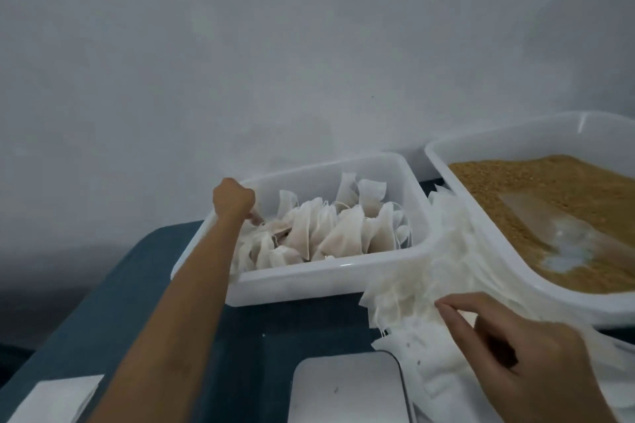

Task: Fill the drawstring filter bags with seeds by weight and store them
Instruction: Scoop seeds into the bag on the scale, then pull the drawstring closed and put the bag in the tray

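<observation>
The right hand's fingers (457, 307) were loosely curved, the forefinger and thumb tips resting on a fanned stack of empty white filter bags (419, 288); whether they pinched one bag or only touched the top of the stack could not be told. The right hand (525, 350) came in from the frame's five o'clock corner. The stack ran from the lower right up toward one o'clock, lying in the gap between two white trays and overlapping their rims. The left hand (233, 199) was reached out at full arm's length, knuckles up and fingers curled downward at the far left corner of the nearer white tray (299, 288); its fingertips were hidden among the bags, so what they held, if anything, could not be told. That tray sat near the centre of the view and held a heap of filled drawstring bags (330, 230), puffed out and leaning against one another, with thin strings showing at their tops. At three o'clock from it, just beside, stood a larger white tray (443, 161) holding tan seeds (515, 178), with a bare, shiny patch of tray floor showing through the seeds toward the right edge. At six o'clock, near the bottom edge, lay a flat silver scale platform (347, 388), touched along its right side by the loose bags. At seven o'clock lay a white folded sheet (58, 398). Everything rested on a dark teal table (144, 285) set against a plain pale wall (275, 45).
</observation>
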